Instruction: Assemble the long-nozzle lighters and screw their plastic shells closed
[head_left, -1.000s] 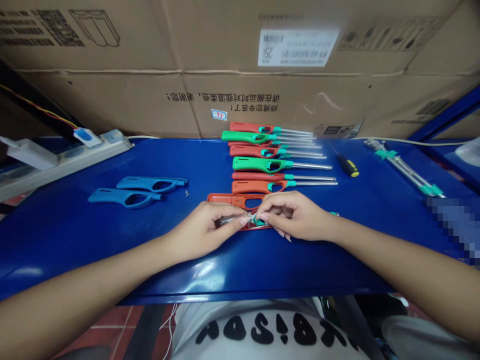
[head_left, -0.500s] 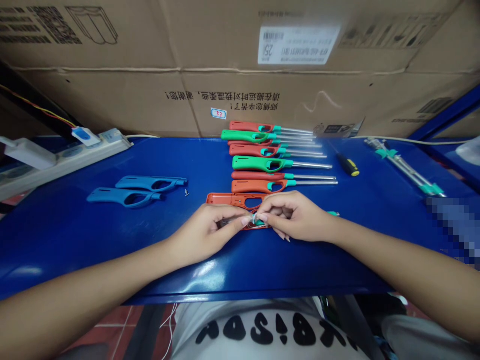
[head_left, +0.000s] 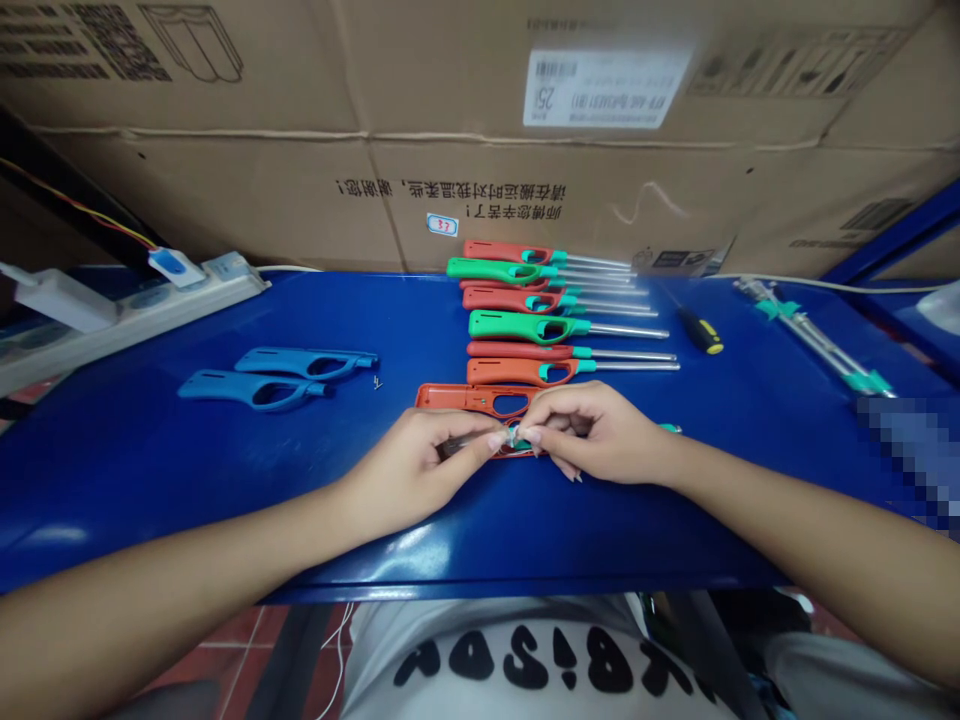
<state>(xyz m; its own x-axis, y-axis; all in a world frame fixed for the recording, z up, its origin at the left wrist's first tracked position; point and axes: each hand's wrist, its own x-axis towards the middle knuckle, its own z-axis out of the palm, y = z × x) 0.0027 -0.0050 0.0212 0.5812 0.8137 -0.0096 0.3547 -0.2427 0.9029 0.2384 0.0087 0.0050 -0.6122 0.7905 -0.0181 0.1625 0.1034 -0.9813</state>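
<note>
My left hand is closed around a dark, see-through lighter fuel tank, partly hidden by the fingers. At the tank's right end, my right hand pinches thumb and forefinger on a small part that is too covered to make out. Both hands meet over an opened orange lighter shell half with a teal trigger piece and thin wire in it. Just behind lies another orange shell half, hollow side up. A teal tip shows beyond my right wrist.
Several assembled red and green lighters lie in a stack behind the hands. Two blue shells and small screws are at left, near a power strip. At right are a screwdriver and bundled metal tubes.
The view has shifted slightly. Both hands keep nearly the same pose at the fuel tank's end, with only slight finger movement.
</note>
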